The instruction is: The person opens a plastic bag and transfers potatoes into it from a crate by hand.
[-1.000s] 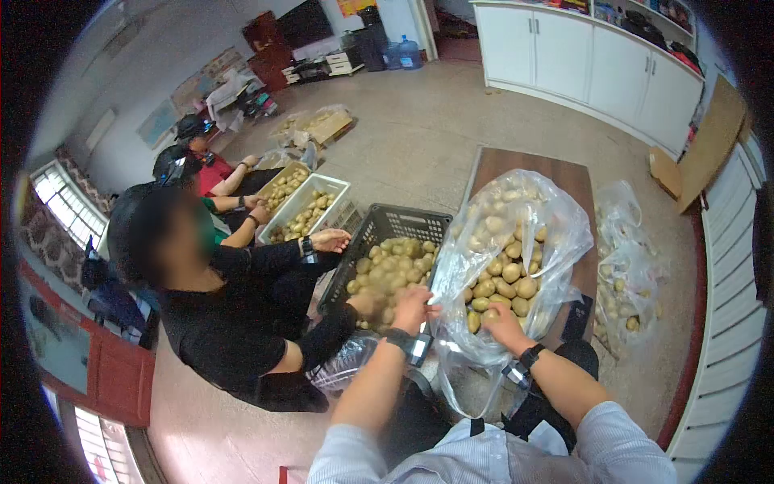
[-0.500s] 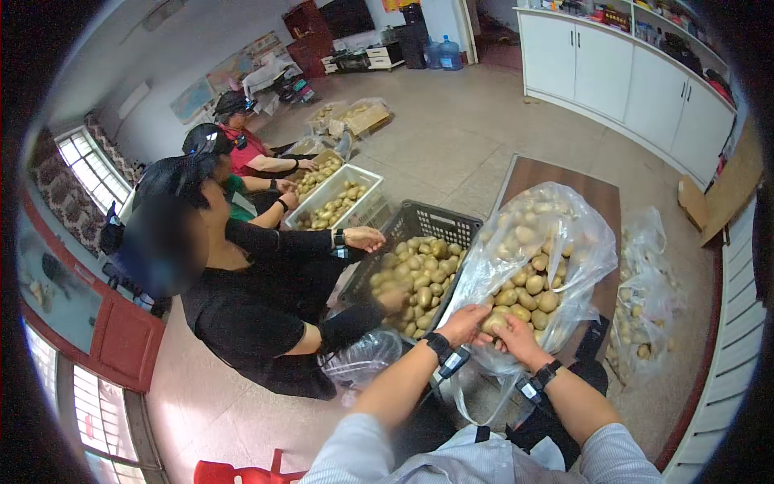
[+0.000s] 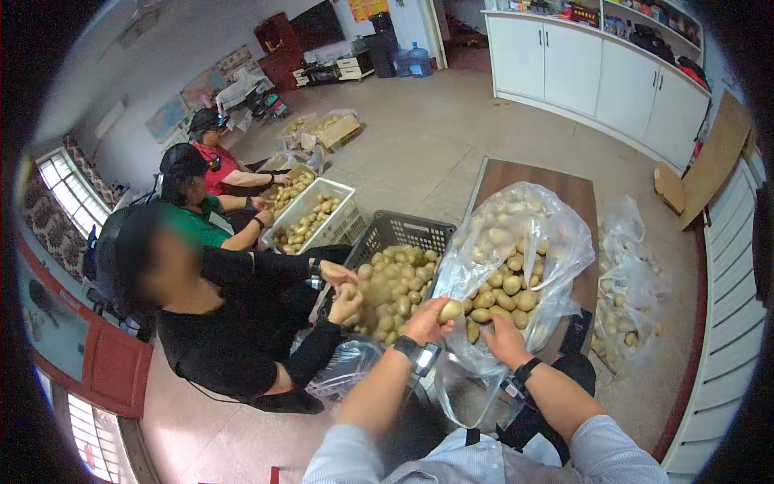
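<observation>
My left hand (image 3: 427,321) is closed around one brownish-green kiwifruit (image 3: 451,310), held up between the dark crate and the plastic bag. My right hand (image 3: 506,342) lies at the mouth of the clear plastic bag (image 3: 556,214), fingers apart and touching the loose kiwifruit (image 3: 481,315) there. Its fingertips are partly hidden among the fruit. Many more kiwifruit (image 3: 511,284) fill the bag, which rests on a brown board (image 3: 576,194). To the left of my left hand stands a dark plastic crate (image 3: 403,227) heaped with kiwifruit.
A co-worker in black (image 3: 234,323) sits at the dark crate, hands over its fruit. Two more people sit beyond, by a white crate (image 3: 343,198) and boxes of fruit. Filled clear bags (image 3: 633,298) lie on the floor at right. White cabinets (image 3: 572,73) line the back.
Both hands were together on one kiwifruit; now my left hand has it, further left, and my right hand is apart at the bag's fruit. The co-worker's hands have come together. The view has shifted.
</observation>
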The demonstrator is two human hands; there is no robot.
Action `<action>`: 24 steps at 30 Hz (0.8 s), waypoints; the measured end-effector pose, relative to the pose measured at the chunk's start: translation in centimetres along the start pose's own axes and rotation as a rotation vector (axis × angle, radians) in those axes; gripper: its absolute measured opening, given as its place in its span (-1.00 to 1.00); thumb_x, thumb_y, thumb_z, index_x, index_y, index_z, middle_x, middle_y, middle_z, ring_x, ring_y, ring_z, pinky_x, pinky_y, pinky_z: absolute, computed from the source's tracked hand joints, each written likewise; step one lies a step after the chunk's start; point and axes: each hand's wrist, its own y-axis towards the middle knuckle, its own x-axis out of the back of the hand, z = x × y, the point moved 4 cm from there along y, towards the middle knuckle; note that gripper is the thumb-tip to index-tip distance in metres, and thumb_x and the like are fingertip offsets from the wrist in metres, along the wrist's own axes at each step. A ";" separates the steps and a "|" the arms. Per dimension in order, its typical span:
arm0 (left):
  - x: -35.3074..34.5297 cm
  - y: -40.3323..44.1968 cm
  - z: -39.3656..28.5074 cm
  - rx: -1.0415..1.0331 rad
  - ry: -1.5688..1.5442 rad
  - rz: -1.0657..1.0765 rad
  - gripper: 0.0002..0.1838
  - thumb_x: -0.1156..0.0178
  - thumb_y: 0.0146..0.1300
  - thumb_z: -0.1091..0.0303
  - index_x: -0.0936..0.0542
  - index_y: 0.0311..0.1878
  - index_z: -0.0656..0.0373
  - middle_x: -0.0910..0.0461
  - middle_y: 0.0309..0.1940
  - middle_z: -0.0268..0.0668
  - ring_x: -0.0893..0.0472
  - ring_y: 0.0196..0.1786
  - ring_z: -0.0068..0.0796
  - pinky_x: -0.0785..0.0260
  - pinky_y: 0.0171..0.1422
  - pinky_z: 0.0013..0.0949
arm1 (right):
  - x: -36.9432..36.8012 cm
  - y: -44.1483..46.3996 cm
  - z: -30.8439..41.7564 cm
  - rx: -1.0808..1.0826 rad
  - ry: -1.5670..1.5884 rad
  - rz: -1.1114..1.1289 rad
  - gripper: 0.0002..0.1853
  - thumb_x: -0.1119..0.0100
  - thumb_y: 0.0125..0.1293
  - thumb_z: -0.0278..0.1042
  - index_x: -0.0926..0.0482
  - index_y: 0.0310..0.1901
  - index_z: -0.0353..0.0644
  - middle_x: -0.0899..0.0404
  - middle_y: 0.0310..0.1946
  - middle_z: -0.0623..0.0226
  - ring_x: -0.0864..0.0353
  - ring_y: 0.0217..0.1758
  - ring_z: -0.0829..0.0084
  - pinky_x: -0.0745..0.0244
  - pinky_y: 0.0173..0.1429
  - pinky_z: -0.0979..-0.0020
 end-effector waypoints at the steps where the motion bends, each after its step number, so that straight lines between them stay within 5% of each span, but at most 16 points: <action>1: 0.5 0.2 -0.3 0.000 0.001 0.002 -0.67 -0.11 0.38 0.04 -0.48 -0.09 0.13 -0.57 -0.37 -0.34 -0.53 -0.53 -0.50 -0.43 -0.53 -0.46 | -0.1 -0.1 -0.3 -0.092 -0.020 0.038 -0.54 -0.22 0.20 -0.25 -0.42 0.08 -0.29 -0.49 -0.05 -0.02 -0.56 -0.04 -0.04 -0.49 0.02 0.10; 3: 1.8 0.6 -0.6 -0.046 -0.110 -0.047 -0.65 -0.06 0.41 0.03 -0.48 -0.09 0.15 -0.56 -0.38 -0.31 -0.53 -0.52 -0.46 -0.45 -0.53 -0.42 | -0.2 -0.5 -0.5 -0.188 -0.040 0.078 -0.51 -0.25 0.14 -0.27 -0.41 0.09 -0.28 -0.41 0.08 -0.07 -0.50 0.04 -0.10 -0.46 0.08 0.06; 5: 2.5 0.3 -1.4 -0.275 0.177 -0.103 -0.64 -0.01 0.44 0.01 -0.48 -0.07 0.16 -0.56 -0.37 -0.27 -0.54 -0.49 -0.42 -0.48 -0.49 -0.38 | -0.1 -0.4 -0.2 -0.174 -0.097 0.113 -0.45 -0.28 0.10 -0.30 -0.36 0.12 -0.27 -0.33 0.17 -0.07 -0.53 0.01 -0.09 -0.50 0.06 0.06; 9: 5.4 0.3 -1.4 -0.143 -0.127 -0.192 -0.60 0.04 0.45 -0.01 -0.48 -0.02 0.17 -0.57 -0.33 -0.23 -0.56 -0.41 -0.36 -0.51 -0.38 -0.36 | -0.5 -0.5 -0.4 -0.175 -0.115 0.094 -0.43 -0.29 0.07 -0.33 -0.33 0.13 -0.25 -0.29 0.20 -0.11 -0.54 0.01 -0.10 -0.51 0.04 0.03; 10: 6.0 -0.6 -2.6 -0.486 0.589 -0.293 -0.62 0.05 0.46 0.04 -0.48 -0.01 0.19 -0.57 -0.33 -0.24 -0.56 -0.38 -0.31 -0.52 -0.34 -0.33 | -0.6 -0.5 -0.6 -0.180 -0.159 0.078 -0.42 -0.29 0.06 -0.34 -0.31 0.13 -0.24 -0.28 0.20 -0.13 -0.56 -0.03 -0.11 -0.52 0.01 0.02; 12: 4.4 -2.9 -4.4 -0.785 1.533 -0.448 -0.68 -0.09 0.39 0.21 -0.48 0.03 0.25 -0.60 -0.27 -0.18 -0.59 -0.26 -0.14 -0.53 -0.19 -0.21 | -0.9 -0.5 -1.1 -0.183 -0.203 0.059 -0.41 -0.29 0.06 -0.34 -0.30 0.14 -0.24 -0.28 0.21 -0.14 -0.58 -0.06 -0.11 -0.53 -0.02 0.00; 13: 5.2 -2.2 -4.1 -0.786 1.533 -0.448 -0.68 -0.09 0.39 0.21 -0.48 0.03 0.25 -0.60 -0.27 -0.18 -0.59 -0.26 -0.14 -0.53 -0.19 -0.21 | -1.2 -0.6 -1.7 -0.219 -0.231 0.090 -0.39 -0.28 0.06 -0.35 -0.28 0.15 -0.23 -0.27 0.22 -0.15 -0.59 -0.10 -0.12 -0.54 -0.05 0.00; 14: 7.9 -0.4 -3.2 -0.754 1.072 -0.388 -0.66 -0.19 0.30 0.26 -0.48 0.05 0.26 -0.61 -0.25 -0.14 -0.60 -0.24 -0.10 -0.52 -0.15 -0.20 | -1.4 -0.6 -2.1 -0.253 -0.259 0.120 -0.38 -0.28 0.06 -0.35 -0.26 0.17 -0.22 -0.27 0.22 -0.16 -0.61 -0.14 -0.12 -0.55 -0.07 0.01; 17: 17.4 6.8 0.4 -0.648 0.503 -0.269 -0.53 -0.35 0.14 0.29 -0.48 0.08 0.27 -0.59 -0.13 -0.03 -0.60 -0.15 -0.07 -0.49 -0.09 -0.19 | -1.0 -0.8 -1.7 -0.290 -0.258 0.126 -0.44 -0.09 0.16 -0.40 -0.25 0.22 -0.23 -0.27 0.21 -0.09 -0.63 -0.19 -0.11 -0.55 -0.07 0.00; 22: 20.4 7.0 1.1 -0.591 0.475 -0.318 -0.39 -0.42 0.05 0.18 -0.45 0.12 0.26 -0.55 -0.01 0.07 -0.56 -0.02 -0.02 -0.47 -0.06 -0.16 | -0.7 -1.0 -1.6 -0.319 -0.244 0.137 -0.43 -0.08 0.16 -0.41 -0.23 0.24 -0.24 -0.32 0.13 -0.11 -0.63 -0.19 -0.10 -0.56 -0.10 0.00; 24: 22.3 8.0 1.0 -0.823 0.535 -0.372 -0.35 -0.42 0.04 0.11 -0.45 0.13 0.26 -0.57 -0.06 0.09 -0.57 -0.03 0.02 -0.46 -0.05 -0.15 | -1.0 -1.2 -1.7 -0.347 -0.237 0.165 -0.43 -0.08 0.16 -0.41 -0.22 0.24 -0.24 -0.34 0.10 -0.10 -0.63 -0.18 -0.10 -0.56 -0.10 0.00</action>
